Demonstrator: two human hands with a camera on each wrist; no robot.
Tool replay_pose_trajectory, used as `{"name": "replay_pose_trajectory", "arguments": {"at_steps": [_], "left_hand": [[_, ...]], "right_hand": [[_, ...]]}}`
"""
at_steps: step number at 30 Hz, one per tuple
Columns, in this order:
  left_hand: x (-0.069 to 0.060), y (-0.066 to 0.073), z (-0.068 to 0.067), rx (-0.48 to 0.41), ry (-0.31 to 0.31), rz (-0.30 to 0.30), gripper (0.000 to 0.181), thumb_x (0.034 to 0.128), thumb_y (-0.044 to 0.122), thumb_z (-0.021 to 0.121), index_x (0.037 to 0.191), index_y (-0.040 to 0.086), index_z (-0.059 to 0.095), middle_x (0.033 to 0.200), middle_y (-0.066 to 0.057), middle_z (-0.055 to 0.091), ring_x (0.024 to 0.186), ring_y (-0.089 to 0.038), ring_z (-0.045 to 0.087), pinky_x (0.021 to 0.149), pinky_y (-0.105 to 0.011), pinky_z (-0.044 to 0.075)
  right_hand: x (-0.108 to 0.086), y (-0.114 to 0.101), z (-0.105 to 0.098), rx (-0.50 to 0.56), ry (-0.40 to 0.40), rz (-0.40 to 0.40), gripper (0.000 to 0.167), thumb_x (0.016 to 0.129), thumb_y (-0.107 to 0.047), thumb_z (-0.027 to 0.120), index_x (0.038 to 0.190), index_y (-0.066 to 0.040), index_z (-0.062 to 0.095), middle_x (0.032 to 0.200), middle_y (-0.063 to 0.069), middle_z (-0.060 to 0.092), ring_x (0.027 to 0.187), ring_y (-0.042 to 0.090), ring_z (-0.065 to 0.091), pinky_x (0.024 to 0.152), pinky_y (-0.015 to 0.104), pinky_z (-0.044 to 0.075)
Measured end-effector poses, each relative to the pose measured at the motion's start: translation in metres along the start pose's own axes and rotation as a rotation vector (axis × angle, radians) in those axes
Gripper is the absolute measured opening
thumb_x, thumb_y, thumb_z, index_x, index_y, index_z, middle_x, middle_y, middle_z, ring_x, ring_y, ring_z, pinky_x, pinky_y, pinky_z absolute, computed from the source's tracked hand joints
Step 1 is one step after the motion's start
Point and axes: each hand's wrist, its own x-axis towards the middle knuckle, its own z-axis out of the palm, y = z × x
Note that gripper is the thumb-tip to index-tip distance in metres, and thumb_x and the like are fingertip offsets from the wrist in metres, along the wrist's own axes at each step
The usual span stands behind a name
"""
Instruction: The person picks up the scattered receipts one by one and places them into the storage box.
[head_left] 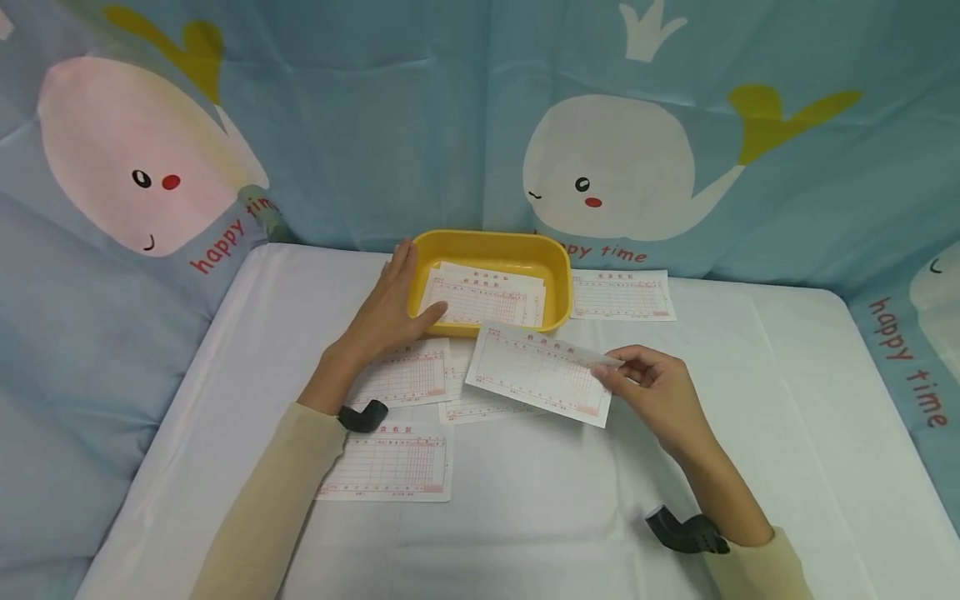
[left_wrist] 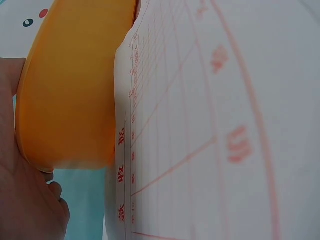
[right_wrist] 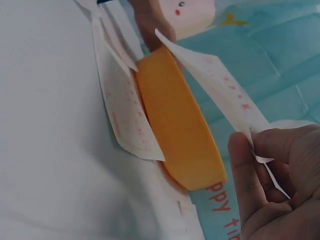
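Note:
My left hand (head_left: 382, 308) holds the left end of a yellow plastic tray (head_left: 495, 237), its thumb over the front rim and its fingers along the outside. Paper receipt slips (head_left: 480, 302) with red printed grids lie overlapping inside the tray. Between thumb and fingers, my right hand (head_left: 663, 392) pinches the right edge of another receipt slip (head_left: 536, 371). That slip hangs tilted above the table, just in front of the tray. In the right wrist view the pinched slip (right_wrist: 220, 82) bends slightly, and the thumb and fingers meet at its near end.
More receipt slips lie on the white table: one right of the tray (head_left: 624, 297), one beneath the left wrist (head_left: 408, 379), one partly covered by the raised slip (head_left: 476, 410), one nearer the front (head_left: 393, 467). A blue whale-print curtain (head_left: 420, 125) hangs behind.

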Motion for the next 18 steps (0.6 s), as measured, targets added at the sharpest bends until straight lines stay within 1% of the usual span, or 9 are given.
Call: {"name": "replay_pose_trajectory", "arguments": {"at_steps": [4,6,9,13,18], "left_hand": [[0.0,0.0,0.0,-0.001,-0.005,-0.003,0.108,0.0992,0.062,0.057,0.17,0.016,-0.011,0.179,0.004,-0.017,0.169,-0.023,-0.01,0.138,-0.051,0.005],[0.0,-0.001,0.0,0.002,-0.001,-0.002,0.108,0.0993,0.062,0.057,0.17,0.016,-0.011,0.179,0.004,-0.017,0.169,-0.023,-0.01,0.138,-0.052,0.006],[0.0,-0.002,0.001,0.004,0.006,0.003,0.108,0.0993,0.062,0.057,0.17,0.016,-0.01,0.179,0.004,-0.016,0.169,-0.022,-0.009,0.138,-0.052,0.006],[0.001,-0.003,0.001,0.004,0.014,0.011,0.108,0.0992,0.062,0.058,0.17,0.016,-0.01,0.179,0.004,-0.016,0.169,-0.022,-0.009,0.138,-0.05,0.005],[0.002,-0.003,0.002,0.003,0.014,0.016,0.108,0.0991,0.062,0.057,0.17,0.016,-0.01,0.179,0.003,-0.016,0.169,-0.023,-0.008,0.138,-0.05,0.005]], "right_hand": [[0.008,-0.006,0.002,-0.017,0.014,0.007,0.026,0.095,-0.015,0.08,0.114,0.001,0.074,0.083,-0.004,0.067,0.074,0.008,0.063,0.063,0.019,0.055],[0.013,-0.01,0.003,-0.02,0.022,0.007,0.027,0.095,-0.016,0.08,0.115,0.001,0.074,0.085,-0.003,0.067,0.075,0.008,0.063,0.065,0.018,0.055],[0.022,-0.015,0.002,-0.024,0.03,0.008,0.03,0.096,-0.019,0.08,0.117,0.001,0.074,0.087,-0.003,0.067,0.077,0.008,0.063,0.068,0.018,0.057],[0.035,-0.019,-0.002,-0.056,0.039,0.007,0.033,0.097,-0.022,0.079,0.119,0.0,0.073,0.087,-0.003,0.066,0.077,0.008,0.062,0.072,0.018,0.059],[0.05,-0.023,-0.007,-0.053,0.047,0.011,0.034,0.097,-0.024,0.079,0.121,0.001,0.073,0.088,-0.005,0.067,0.078,0.007,0.064,0.075,0.018,0.062]]}}
